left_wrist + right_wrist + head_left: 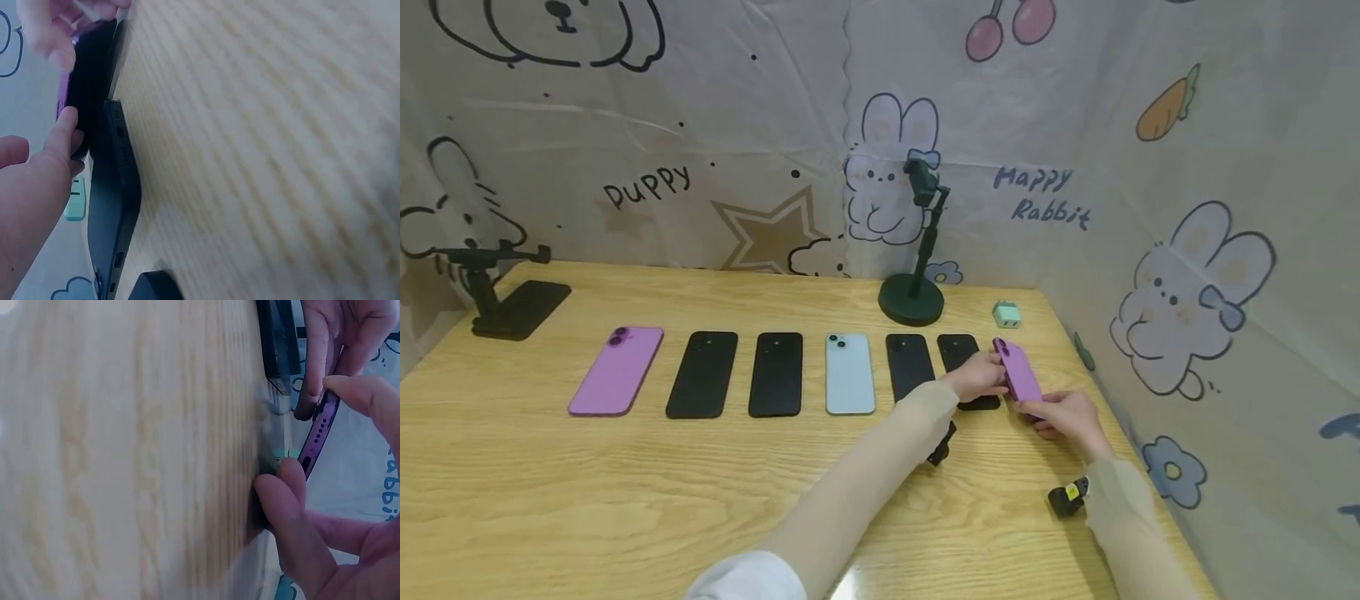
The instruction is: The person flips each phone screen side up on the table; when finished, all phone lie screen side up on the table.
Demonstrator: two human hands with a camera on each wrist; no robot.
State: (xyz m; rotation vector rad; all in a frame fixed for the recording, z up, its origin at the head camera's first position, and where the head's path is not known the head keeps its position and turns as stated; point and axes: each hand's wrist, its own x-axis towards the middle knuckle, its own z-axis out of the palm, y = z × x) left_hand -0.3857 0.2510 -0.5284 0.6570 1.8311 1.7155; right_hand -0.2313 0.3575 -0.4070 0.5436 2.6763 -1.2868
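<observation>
At the right end of a row of phones, a purple phone is tilted up off the table, its purple back and cameras showing in the head view. My left hand holds it along its left side, above a black phone. At the lower end my right hand pinches it between thumb and fingers. The dark screen side faces the left wrist camera, with left fingertips on its edge. In the right wrist view, the purple bottom edge with port and speaker holes runs between the hands.
Leftward lie another black phone, a light blue phone, more dark phones and a larger purple phone. Behind stand a green charger block, a dark round-based stand and a black stand. A cloth-covered wall borders the right.
</observation>
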